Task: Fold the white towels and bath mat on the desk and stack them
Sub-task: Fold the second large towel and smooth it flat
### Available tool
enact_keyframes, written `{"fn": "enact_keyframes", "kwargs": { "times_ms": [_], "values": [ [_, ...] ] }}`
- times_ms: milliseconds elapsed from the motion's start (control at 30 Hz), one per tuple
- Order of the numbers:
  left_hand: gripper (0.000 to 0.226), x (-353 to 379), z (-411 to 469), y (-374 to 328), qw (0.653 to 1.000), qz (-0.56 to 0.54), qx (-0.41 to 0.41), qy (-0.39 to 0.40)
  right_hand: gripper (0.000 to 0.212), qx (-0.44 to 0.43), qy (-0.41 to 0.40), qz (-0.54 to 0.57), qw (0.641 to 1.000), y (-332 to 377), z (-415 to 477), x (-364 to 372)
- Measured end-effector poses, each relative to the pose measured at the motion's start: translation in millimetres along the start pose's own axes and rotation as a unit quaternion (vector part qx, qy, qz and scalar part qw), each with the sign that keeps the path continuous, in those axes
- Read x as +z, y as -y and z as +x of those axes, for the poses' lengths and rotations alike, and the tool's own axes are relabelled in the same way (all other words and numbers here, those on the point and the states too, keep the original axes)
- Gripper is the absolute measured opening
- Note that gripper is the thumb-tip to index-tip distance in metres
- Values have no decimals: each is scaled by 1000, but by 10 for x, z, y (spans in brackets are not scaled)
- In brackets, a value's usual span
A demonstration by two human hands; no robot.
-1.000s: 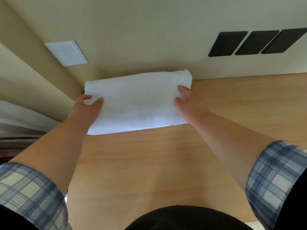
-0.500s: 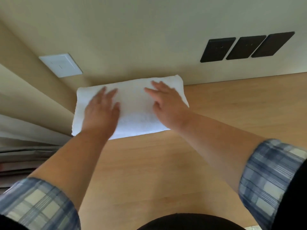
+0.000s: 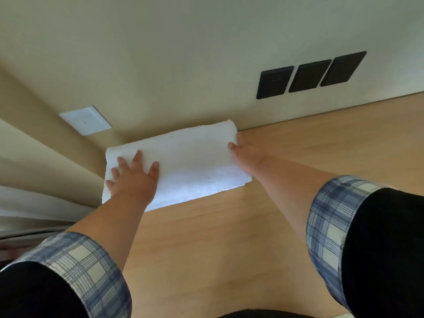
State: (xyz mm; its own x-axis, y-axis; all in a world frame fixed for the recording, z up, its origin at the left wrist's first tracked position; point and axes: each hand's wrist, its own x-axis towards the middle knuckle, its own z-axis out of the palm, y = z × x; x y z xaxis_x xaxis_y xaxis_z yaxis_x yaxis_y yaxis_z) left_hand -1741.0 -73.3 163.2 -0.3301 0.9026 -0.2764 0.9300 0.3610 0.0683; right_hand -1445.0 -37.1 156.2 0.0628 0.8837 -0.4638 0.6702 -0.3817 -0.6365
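One folded white towel (image 3: pixel 190 166), the item on record: I see it lying flat at the far left corner of the wooden desk (image 3: pixel 229 249), back edge close against the wall (image 3: pixel 183 53). Left hand (image 3: pixel 133 182): palm down on the towel's left half, fingers (image 3: pixel 138 157) straight and spread, gripping nothing. Right hand (image 3: pixel 249 153): set against the towel's right end, thumb tip on top. Its other fingers are hidden, so I cannot tell whether it pinches the edge or only touches it. Also noted: one white switch plate (image 3: pixel 86 120) and three black plates (image 3: pixel 307 75) on the wall, and plaid cuffs (image 3: pixel 78 260) on both forearms.
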Motion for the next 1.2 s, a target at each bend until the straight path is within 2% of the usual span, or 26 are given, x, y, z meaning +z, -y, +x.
{"fn": "enact_keyframes", "kwargs": {
  "times_ms": [67,133,200,367,500,700,867,1000,1200],
  "values": [
    [71,35,-202,-110,999,-8,36,-23,50,-21,5,17,1000,-149,-213,-47],
    [70,104,-437,-283,994,3,102,-34,57,-8,-4,80,997,-353,-474,-127],
    [70,170,-684,-534,987,14,156,-33,62,0,-23,84,996,-576,-726,-267],
    [70,139,-1423,-1484,960,-5,280,-5,69,22,-101,-18,995,-1322,-1341,-931],
    [64,67,-2267,-2252,926,-5,377,-16,67,56,-131,-122,982,-2051,-2115,-1612],
    [66,204,-3657,-3183,896,4,443,-1,77,85,-191,-110,972,-3055,-3662,-2360],
    [67,442,-4912,-4052,853,-34,521,16,75,114,-266,-87,953,-3970,-4884,-2915],
    [69,488,-5811,-4684,821,-72,564,53,63,124,-332,-98,930,-4428,-5677,-3412],
    [69,433,-6674,-5414,779,-130,609,68,72,183,-430,-85,880,-4893,-6477,-4189]
  ]
}}
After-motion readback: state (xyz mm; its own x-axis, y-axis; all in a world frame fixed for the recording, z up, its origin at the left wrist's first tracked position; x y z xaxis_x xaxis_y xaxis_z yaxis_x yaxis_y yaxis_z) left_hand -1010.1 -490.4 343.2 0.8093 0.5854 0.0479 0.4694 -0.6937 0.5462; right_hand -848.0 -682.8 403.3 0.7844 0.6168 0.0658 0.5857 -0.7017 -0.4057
